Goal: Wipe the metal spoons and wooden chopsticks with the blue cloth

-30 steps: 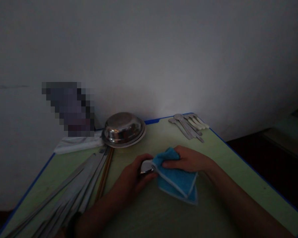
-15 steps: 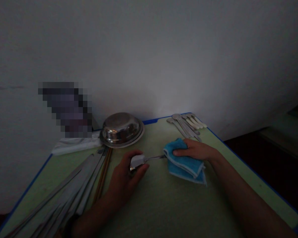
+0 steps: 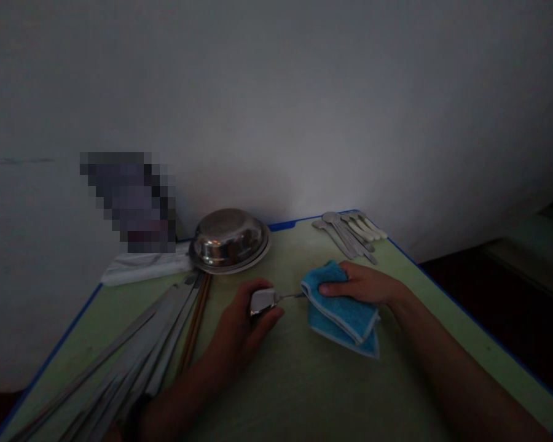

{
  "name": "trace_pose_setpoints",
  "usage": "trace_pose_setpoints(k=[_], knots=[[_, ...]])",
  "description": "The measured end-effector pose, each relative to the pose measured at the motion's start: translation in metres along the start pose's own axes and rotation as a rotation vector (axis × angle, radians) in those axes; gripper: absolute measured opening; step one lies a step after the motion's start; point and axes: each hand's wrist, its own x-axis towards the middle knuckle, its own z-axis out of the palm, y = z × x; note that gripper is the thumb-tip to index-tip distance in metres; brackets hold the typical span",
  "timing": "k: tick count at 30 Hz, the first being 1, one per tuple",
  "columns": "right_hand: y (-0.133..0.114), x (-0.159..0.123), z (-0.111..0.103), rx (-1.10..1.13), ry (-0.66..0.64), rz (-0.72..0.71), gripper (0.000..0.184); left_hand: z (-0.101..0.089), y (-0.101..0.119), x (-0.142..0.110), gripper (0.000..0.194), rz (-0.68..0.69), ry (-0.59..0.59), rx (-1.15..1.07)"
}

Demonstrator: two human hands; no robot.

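My left hand (image 3: 237, 322) is closed around the bowl end of a shiny metal spoon (image 3: 263, 301) above the middle of the table. The spoon's thin handle runs rightward into a folded blue cloth (image 3: 338, 301) with a pale hem. Pinching that cloth from above, thumb on top, is my right hand (image 3: 362, 283). The far end of the handle is hidden inside the cloth. A loose corner of the cloth hangs toward me.
An upturned steel bowl (image 3: 230, 236) rests on plates at the back. Several spoons and forks (image 3: 348, 233) lie back right. Long metal utensils (image 3: 138, 337) and wooden chopsticks (image 3: 196, 319) lie left, near a white packet (image 3: 147, 265). A wall (image 3: 304, 110) borders the green table (image 3: 322, 393).
My left hand and the spoon bowl have shifted slightly right, closer to the cloth. Less of the handle shows between them. The cloth's lower corner hangs a little lower.
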Motion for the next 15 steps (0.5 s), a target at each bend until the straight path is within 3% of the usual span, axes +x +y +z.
trace_pose_setpoints(k=[9,15], knots=[[0.008,-0.005,-0.013,-0.090,0.072,-0.002,0.035,-0.001,0.000,-0.001,0.026,-0.018,0.097,-0.006],[-0.003,0.003,0.008,-0.058,-0.002,-0.031,0.031,-0.001,-0.003,-0.001,0.028,0.005,0.065,-0.006]])
